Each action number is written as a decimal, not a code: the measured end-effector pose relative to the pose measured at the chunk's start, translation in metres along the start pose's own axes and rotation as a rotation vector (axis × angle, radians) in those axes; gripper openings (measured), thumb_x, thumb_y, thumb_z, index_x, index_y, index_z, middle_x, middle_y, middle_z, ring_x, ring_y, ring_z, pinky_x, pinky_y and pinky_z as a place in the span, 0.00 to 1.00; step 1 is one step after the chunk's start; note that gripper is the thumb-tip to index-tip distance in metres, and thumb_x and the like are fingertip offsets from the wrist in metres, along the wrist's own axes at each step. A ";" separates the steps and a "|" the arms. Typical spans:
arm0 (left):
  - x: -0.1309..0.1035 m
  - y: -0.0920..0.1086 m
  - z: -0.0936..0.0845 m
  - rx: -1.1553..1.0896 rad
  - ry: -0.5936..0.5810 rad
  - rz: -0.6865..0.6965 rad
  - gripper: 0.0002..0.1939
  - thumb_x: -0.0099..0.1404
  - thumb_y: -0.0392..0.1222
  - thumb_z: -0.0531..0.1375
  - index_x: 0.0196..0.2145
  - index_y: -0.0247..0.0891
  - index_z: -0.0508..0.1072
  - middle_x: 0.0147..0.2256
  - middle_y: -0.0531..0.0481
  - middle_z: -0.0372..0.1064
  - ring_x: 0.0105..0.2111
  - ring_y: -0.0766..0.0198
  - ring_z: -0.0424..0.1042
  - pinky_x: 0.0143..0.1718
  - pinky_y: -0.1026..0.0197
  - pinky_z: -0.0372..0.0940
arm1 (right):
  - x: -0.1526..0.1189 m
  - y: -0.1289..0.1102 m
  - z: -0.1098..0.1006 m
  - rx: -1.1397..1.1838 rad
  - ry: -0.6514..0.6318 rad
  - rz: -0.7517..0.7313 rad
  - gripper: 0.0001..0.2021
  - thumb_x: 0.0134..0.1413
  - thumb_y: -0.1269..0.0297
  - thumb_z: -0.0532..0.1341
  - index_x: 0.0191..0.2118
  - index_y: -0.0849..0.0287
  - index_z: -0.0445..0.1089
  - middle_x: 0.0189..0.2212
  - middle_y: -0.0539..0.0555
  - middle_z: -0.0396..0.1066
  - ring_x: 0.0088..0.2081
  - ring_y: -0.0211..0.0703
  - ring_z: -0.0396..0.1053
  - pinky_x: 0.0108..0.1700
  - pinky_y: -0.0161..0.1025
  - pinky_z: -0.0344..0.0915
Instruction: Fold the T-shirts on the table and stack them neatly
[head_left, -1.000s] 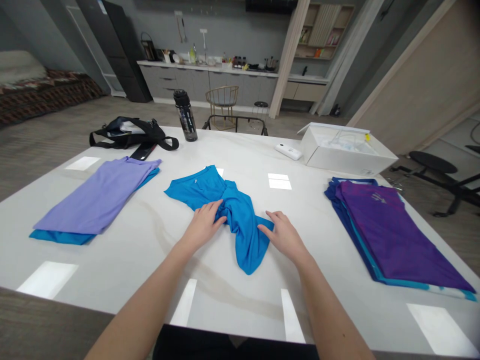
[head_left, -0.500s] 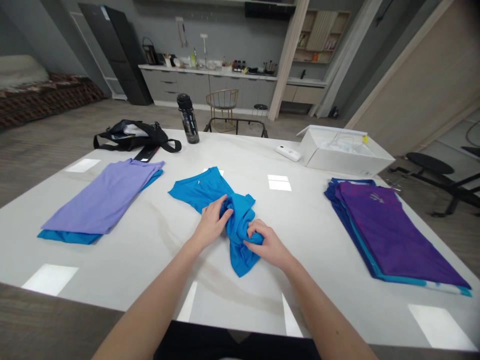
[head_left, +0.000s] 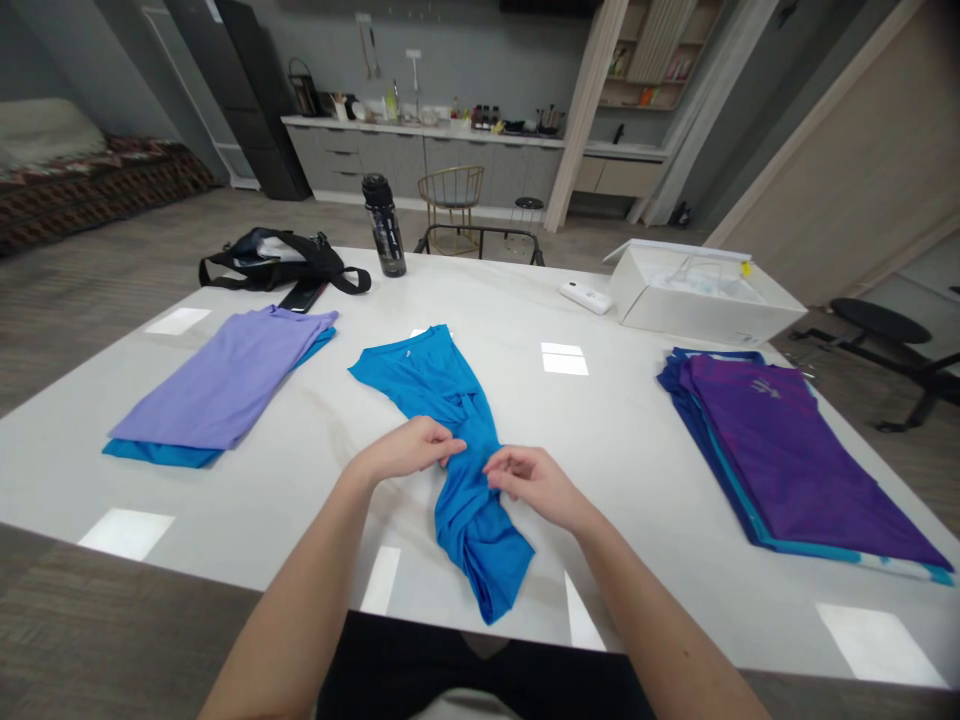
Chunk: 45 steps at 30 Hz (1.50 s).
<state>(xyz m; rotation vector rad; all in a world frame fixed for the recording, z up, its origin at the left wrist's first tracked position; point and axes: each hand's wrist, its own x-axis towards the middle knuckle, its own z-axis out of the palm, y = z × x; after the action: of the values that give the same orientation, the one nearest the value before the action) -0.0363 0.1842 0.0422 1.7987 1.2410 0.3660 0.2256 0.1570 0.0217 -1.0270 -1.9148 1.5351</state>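
Note:
A bright blue shirt (head_left: 420, 380) lies bunched lengthwise down the middle of the white table (head_left: 615, 430), its lower end reaching the near edge. My left hand (head_left: 409, 447) pinches the shirt's left side at its narrow middle. My right hand (head_left: 534, 482) pinches the right side of the same fold, a little lower. Both hands sit close together with the cloth between them.
A folded lilac shirt on a blue one (head_left: 221, 385) lies at the left. A stack of purple and blue shirts (head_left: 780, 460) lies at the right. Behind stand a dark bottle (head_left: 384, 225), a black bag (head_left: 281, 260), a white remote (head_left: 586, 297) and an open white box (head_left: 697, 295).
The hands gathered the blue shirt from a sideways spread and drew it toward the near edge, so it now runs as a long narrow strip. The view shifted slightly to the left.

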 end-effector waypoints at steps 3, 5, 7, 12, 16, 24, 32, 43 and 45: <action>0.003 -0.004 0.004 0.051 0.296 0.088 0.19 0.63 0.58 0.63 0.43 0.41 0.77 0.38 0.49 0.74 0.37 0.59 0.72 0.40 0.59 0.66 | 0.008 0.015 -0.001 -0.363 0.411 -0.061 0.24 0.58 0.48 0.66 0.56 0.54 0.73 0.48 0.59 0.73 0.45 0.50 0.71 0.48 0.47 0.69; 0.007 -0.004 0.009 0.117 0.307 0.133 0.17 0.62 0.52 0.65 0.44 0.41 0.76 0.44 0.47 0.74 0.42 0.57 0.72 0.45 0.57 0.66 | 0.012 0.021 -0.002 -0.531 0.385 -0.105 0.25 0.56 0.49 0.68 0.55 0.54 0.73 0.50 0.60 0.72 0.50 0.55 0.69 0.55 0.52 0.65; 0.008 -0.003 0.010 0.163 0.190 0.129 0.08 0.62 0.47 0.62 0.35 0.40 0.75 0.36 0.50 0.73 0.36 0.59 0.71 0.41 0.58 0.64 | 0.013 0.022 -0.002 -0.569 0.280 -0.119 0.16 0.59 0.51 0.66 0.47 0.55 0.77 0.42 0.58 0.74 0.47 0.53 0.69 0.53 0.50 0.65; -0.010 -0.002 -0.014 -0.007 -0.194 0.028 0.19 0.65 0.50 0.58 0.21 0.39 0.65 0.20 0.55 0.61 0.23 0.66 0.59 0.28 0.61 0.54 | 0.007 0.003 0.000 -0.266 0.071 -0.088 0.12 0.61 0.53 0.65 0.38 0.56 0.77 0.33 0.51 0.73 0.35 0.42 0.68 0.42 0.39 0.65; -0.021 -0.014 -0.033 -0.076 -0.203 -0.157 0.29 0.67 0.64 0.53 0.19 0.39 0.67 0.17 0.53 0.61 0.21 0.65 0.60 0.30 0.60 0.58 | 0.001 -0.017 0.007 -0.019 -0.310 -0.103 0.17 0.60 0.49 0.66 0.43 0.57 0.79 0.38 0.52 0.75 0.39 0.42 0.70 0.44 0.37 0.66; 0.011 -0.024 0.001 0.420 0.550 0.033 0.23 0.70 0.59 0.55 0.50 0.40 0.75 0.50 0.42 0.73 0.50 0.52 0.72 0.54 0.51 0.64 | -0.002 -0.025 0.036 0.260 -0.550 -0.072 0.24 0.60 0.49 0.66 0.58 0.53 0.75 0.55 0.54 0.75 0.58 0.50 0.71 0.59 0.42 0.65; 0.031 -0.034 0.041 0.656 0.496 -0.250 0.39 0.72 0.66 0.46 0.70 0.38 0.56 0.71 0.33 0.49 0.71 0.37 0.48 0.67 0.31 0.45 | 0.017 0.007 0.018 -0.421 0.335 -0.203 0.17 0.65 0.56 0.63 0.56 0.52 0.73 0.56 0.58 0.72 0.57 0.51 0.67 0.61 0.51 0.63; 0.058 -0.040 0.039 0.678 0.363 -0.091 0.40 0.72 0.59 0.51 0.73 0.34 0.51 0.73 0.31 0.41 0.72 0.37 0.40 0.69 0.34 0.39 | 0.033 0.020 0.015 -0.668 0.342 -0.041 0.16 0.62 0.71 0.58 0.53 0.55 0.73 0.46 0.54 0.76 0.47 0.44 0.72 0.53 0.39 0.64; 0.070 -0.034 0.039 0.665 0.334 -0.061 0.39 0.71 0.56 0.52 0.73 0.34 0.51 0.73 0.31 0.40 0.73 0.37 0.39 0.70 0.34 0.39 | 0.029 0.018 0.006 -0.693 0.404 0.021 0.16 0.60 0.72 0.58 0.51 0.56 0.74 0.44 0.54 0.76 0.46 0.45 0.73 0.51 0.39 0.63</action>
<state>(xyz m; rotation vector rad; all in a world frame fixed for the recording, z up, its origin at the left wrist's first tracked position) 0.0014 0.2285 -0.0230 2.3091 1.7973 0.2363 0.2079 0.1778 0.0000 -1.4980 -2.1570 0.5756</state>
